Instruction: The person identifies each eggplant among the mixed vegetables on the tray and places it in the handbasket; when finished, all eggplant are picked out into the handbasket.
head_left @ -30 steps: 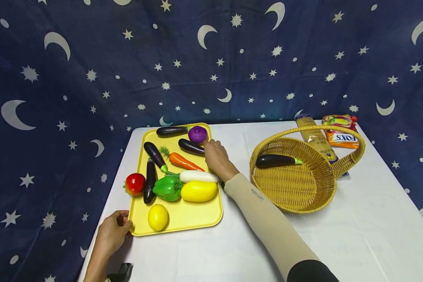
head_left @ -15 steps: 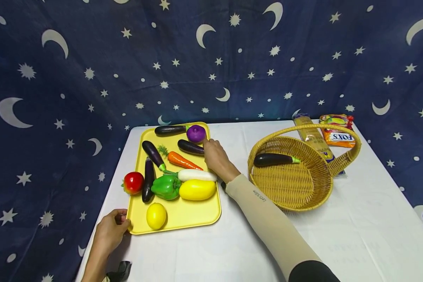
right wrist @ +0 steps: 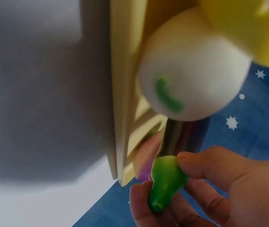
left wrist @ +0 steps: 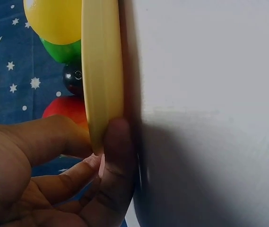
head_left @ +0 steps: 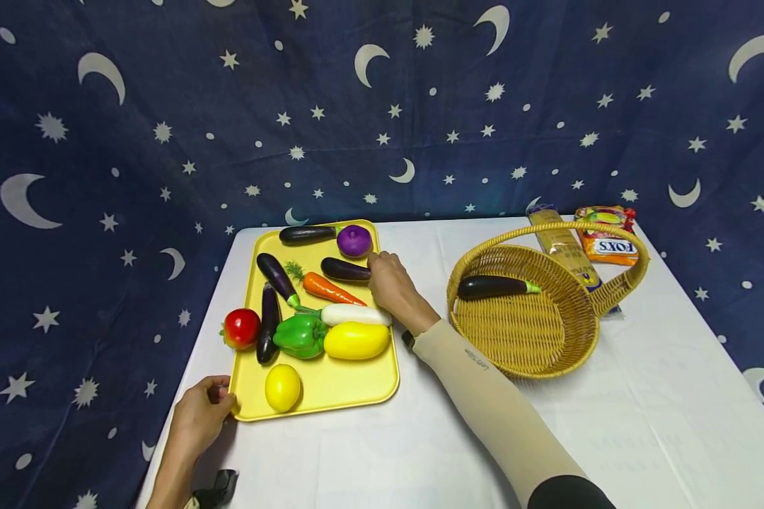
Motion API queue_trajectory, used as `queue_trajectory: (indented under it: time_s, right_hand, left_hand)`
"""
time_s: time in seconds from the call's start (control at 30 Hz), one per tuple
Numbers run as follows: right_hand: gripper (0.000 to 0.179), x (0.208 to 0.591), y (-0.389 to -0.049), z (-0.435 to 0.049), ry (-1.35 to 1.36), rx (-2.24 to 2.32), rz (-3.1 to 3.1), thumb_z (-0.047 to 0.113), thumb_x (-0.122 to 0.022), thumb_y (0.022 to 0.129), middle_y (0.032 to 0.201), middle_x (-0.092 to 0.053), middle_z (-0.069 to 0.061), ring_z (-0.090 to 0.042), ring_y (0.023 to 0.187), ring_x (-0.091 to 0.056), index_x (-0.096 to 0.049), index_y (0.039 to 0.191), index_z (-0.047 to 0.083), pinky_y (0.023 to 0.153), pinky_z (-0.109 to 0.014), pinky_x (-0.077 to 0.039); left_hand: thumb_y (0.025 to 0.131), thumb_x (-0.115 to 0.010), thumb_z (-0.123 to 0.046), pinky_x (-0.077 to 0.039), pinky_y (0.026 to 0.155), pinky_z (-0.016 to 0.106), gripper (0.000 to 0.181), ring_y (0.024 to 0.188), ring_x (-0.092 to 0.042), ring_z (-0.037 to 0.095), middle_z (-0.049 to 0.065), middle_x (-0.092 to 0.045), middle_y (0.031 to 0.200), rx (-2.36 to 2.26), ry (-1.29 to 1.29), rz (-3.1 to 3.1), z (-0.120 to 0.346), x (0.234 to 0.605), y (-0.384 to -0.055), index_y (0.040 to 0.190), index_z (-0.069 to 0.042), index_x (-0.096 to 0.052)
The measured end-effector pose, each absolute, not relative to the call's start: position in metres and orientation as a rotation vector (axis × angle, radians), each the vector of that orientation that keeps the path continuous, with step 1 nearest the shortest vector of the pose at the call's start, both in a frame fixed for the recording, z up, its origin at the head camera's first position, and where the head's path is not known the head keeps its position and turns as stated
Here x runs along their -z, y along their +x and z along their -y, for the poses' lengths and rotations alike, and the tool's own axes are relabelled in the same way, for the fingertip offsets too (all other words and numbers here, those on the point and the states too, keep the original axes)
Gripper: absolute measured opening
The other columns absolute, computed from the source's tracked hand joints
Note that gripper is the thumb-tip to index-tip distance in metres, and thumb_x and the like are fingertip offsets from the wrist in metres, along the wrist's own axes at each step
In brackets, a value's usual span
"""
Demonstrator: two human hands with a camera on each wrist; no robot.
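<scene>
My left hand (head_left: pixel 200 417) pinches the near left corner of the yellow tray (head_left: pixel 331 396), thumb and fingers on either side of its rim (left wrist: pixel 103 80) in the left wrist view. At the tray's right side, my right hand (head_left: pixel 395 286) holds an eggplant (head_left: pixel 344 269) by its green stem end (right wrist: pixel 166 179), thumb on one side and fingers on the other. A purple onion-like vegetable (head_left: pixel 354 241) sits just behind that eggplant. In front of it lie a carrot (head_left: pixel 331 288) and a white radish (head_left: pixel 356 314).
Other eggplants (head_left: pixel 269 325), a green pepper (head_left: pixel 301 336), a long yellow fruit (head_left: pixel 356 341), a lemon (head_left: pixel 283 388) and a tomato (head_left: pixel 241 328) share the tray. A wicker basket (head_left: pixel 522 339) holds one eggplant (head_left: pixel 493 286). Pasta (head_left: pixel 563 244) and a FOX'S packet (head_left: pixel 608 244) lie behind it.
Both hands stay almost in place. The eggplant in my right hand has shifted very slightly, its free end a little nearer the carrot. The view has drifted a bit.
</scene>
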State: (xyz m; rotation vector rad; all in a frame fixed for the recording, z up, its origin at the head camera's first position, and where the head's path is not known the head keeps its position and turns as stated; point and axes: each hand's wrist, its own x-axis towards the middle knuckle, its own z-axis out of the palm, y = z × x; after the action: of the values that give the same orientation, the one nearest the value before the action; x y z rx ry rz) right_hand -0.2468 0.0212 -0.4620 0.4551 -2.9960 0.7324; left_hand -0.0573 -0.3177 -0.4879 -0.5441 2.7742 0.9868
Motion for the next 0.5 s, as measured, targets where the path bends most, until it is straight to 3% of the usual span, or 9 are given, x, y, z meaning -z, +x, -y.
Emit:
queue_trajectory:
  time_s: [0.23, 0.5]
  right_hand:
    - [0.025, 0.451, -0.235, -0.024, 0.445, -0.811, 2.956, 0.005, -0.067, 0.098, 0.113, -0.066, -0.017, -0.035, 0.109, -0.06, -0.067, 0.122, 0.0, 0.1, -0.042, -0.053]
    - [0.03, 0.42, -0.207, -0.034, 0.55, -0.925, 2.821, 0.005, -0.067, 0.099, 0.118, -0.066, -0.016, -0.033, 0.113, -0.058, -0.067, 0.128, 0.0, 0.102, -0.043, -0.052]
  left_hand:
    - [0.092, -0.063, -0.009, -0.05, 0.059, 0.022, 0.04, 0.075, -0.062, 0.014, 0.017, -0.068, 0.1, -0.999, -0.532, -2.77, 0.318, 0.488, -0.058, 0.128, 0.009, -0.065]
    - [0.092, -0.063, -0.009, -0.049, 0.06, 0.022, 0.04, 0.075, -0.062, 0.012, 0.016, -0.07, 0.1, -0.993, -0.507, -2.778, 0.319, 0.489, -0.059, 0.128, 0.009, -0.065]
